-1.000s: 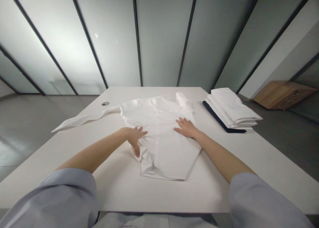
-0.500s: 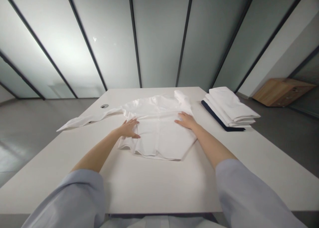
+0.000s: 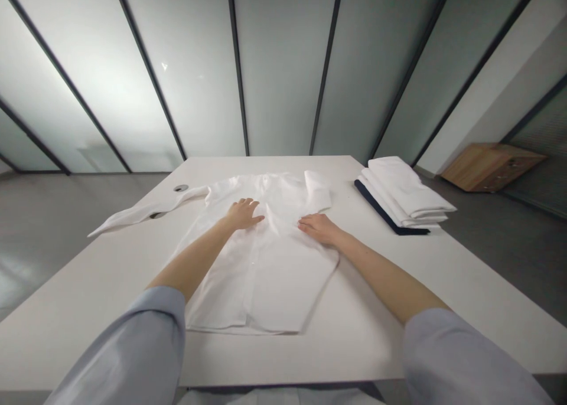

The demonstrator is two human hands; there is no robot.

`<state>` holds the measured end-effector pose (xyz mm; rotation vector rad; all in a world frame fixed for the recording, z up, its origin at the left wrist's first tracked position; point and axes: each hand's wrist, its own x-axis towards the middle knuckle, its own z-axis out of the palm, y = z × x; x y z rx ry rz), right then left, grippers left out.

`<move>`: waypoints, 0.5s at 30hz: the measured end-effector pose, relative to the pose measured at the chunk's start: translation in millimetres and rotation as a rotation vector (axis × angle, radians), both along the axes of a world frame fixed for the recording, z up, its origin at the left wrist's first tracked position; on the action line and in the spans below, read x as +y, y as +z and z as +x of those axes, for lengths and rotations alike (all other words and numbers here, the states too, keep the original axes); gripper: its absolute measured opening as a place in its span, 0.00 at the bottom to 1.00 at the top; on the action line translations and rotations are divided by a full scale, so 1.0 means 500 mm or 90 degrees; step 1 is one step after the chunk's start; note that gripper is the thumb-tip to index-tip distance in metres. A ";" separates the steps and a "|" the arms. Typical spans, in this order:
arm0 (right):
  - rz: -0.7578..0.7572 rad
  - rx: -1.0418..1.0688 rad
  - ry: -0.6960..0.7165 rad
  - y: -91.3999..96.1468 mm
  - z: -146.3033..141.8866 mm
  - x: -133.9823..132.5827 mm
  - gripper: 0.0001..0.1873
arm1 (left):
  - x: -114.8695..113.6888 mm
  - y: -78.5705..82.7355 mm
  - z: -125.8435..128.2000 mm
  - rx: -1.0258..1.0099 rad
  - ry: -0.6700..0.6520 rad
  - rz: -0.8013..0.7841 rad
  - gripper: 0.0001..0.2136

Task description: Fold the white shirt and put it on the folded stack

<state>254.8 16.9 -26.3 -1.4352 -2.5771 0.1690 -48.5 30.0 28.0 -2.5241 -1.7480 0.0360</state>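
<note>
In the head view we see a white button-front shirt (image 3: 261, 275) lying spread on a white table (image 3: 88, 310), near the table's middle, with its placket running toward us and its hem on the near side. The left shirt sleeve (image 3: 146, 211) stretches out across the tabletop toward the far left corner, while the right shirt sleeve (image 3: 317, 189) lies turned back on the far side of the body. We note the left hand (image 3: 243, 214) resting on the upper chest, palm down, with the fingers lightly curved: it is released and grasps nothing. The right hand (image 3: 319, 229) lies flat on the shirt just right of centre, also open, its fingers together and pointing inward. Pale blue sleeves (image 3: 460, 358) cover both upper arms. To the right of the shirt, and well apart from it, we see a stack of folded white cloth (image 3: 405, 195) with a navy strip (image 3: 385, 207) along its left edge. A round cable grommet (image 3: 181, 188) is set in the tabletop beyond the left sleeve, and a wooden cabinet (image 3: 489, 167) stands on the grey floor (image 3: 509, 263) to the far right.
</note>
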 end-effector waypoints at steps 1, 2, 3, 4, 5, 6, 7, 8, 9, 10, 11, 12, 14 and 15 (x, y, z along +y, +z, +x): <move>0.009 0.046 -0.011 0.004 0.011 0.007 0.20 | 0.006 -0.020 0.009 -0.007 0.006 -0.004 0.30; 0.033 0.091 -0.051 0.007 0.026 0.017 0.20 | 0.010 -0.040 0.015 -0.016 0.016 -0.009 0.31; 0.067 0.130 -0.114 0.009 0.045 0.031 0.20 | 0.014 -0.058 0.017 -0.025 0.028 -0.014 0.31; 0.105 0.159 -0.191 0.011 0.065 0.046 0.20 | 0.017 -0.074 0.017 -0.036 0.039 -0.018 0.31; 0.134 0.174 -0.271 0.010 0.084 0.061 0.21 | 0.019 -0.088 0.015 -0.047 0.048 -0.019 0.31; 0.146 0.176 -0.345 0.009 0.101 0.076 0.22 | 0.021 -0.098 0.013 -0.057 0.056 -0.018 0.32; 0.137 0.164 -0.404 0.006 0.114 0.090 0.24 | 0.021 -0.105 0.011 -0.065 0.062 -0.018 0.32; 0.111 0.147 -0.443 0.003 0.122 0.103 0.25 | 0.022 -0.110 0.010 -0.070 0.067 -0.018 0.32; 0.079 0.130 -0.461 -0.001 0.125 0.114 0.25 | 0.022 -0.112 0.009 -0.072 0.070 -0.019 0.32; 0.047 0.123 -0.460 -0.005 0.124 0.125 0.23 | 0.022 -0.114 0.010 -0.073 0.073 -0.020 0.33; 0.019 0.139 -0.450 -0.009 0.119 0.134 0.19 | 0.022 -0.114 0.011 -0.073 0.076 -0.022 0.33; -0.002 0.193 -0.441 -0.011 0.112 0.144 0.14 | 0.022 -0.115 0.013 -0.073 0.078 -0.025 0.33; -0.023 0.369 -0.439 -0.012 0.099 0.163 0.08 | 0.021 -0.115 0.018 -0.074 0.085 -0.033 0.34; -0.023 0.464 -0.442 -0.010 0.096 0.173 0.09 | 0.020 -0.114 0.020 -0.075 0.089 -0.036 0.34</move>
